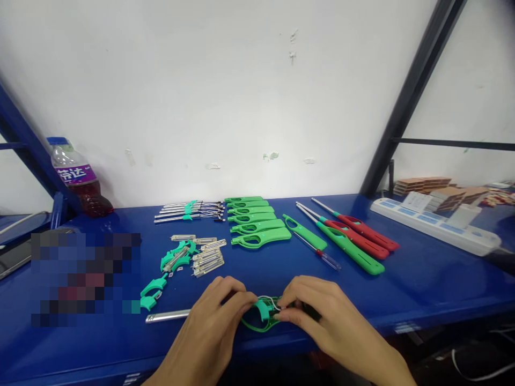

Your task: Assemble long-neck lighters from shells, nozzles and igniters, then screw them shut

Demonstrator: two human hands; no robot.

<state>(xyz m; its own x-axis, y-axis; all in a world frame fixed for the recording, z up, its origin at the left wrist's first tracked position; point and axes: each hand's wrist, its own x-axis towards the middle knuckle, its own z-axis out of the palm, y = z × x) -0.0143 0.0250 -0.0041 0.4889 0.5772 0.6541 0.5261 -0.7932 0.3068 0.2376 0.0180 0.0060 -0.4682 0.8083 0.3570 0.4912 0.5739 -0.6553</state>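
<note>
At the table's front edge lies a partly assembled stick lighter: an opened green handle shell [257, 326] with a teal trigger [264, 310] in it and a metal tube [167, 316] pointing left. My left hand [215, 321] is closed around the lighter where tube and handle meet, fingertips beside the trigger. The fingers of my right hand [322, 308] pinch near a thin white wire [266, 298] at the handle's other side. What lies under both palms is hidden. Loose teal triggers [152, 292] and clear fuel tanks [207, 261] lie beyond my left hand.
Several green handle shells [261, 236] lie in a stack at the back, beside metal tubes with wires [177, 216]. A screwdriver [328, 260] and finished-looking red and green lighters [356, 252] lie right. A power strip [426, 222] and a drink bottle [80, 179] stand at opposite sides.
</note>
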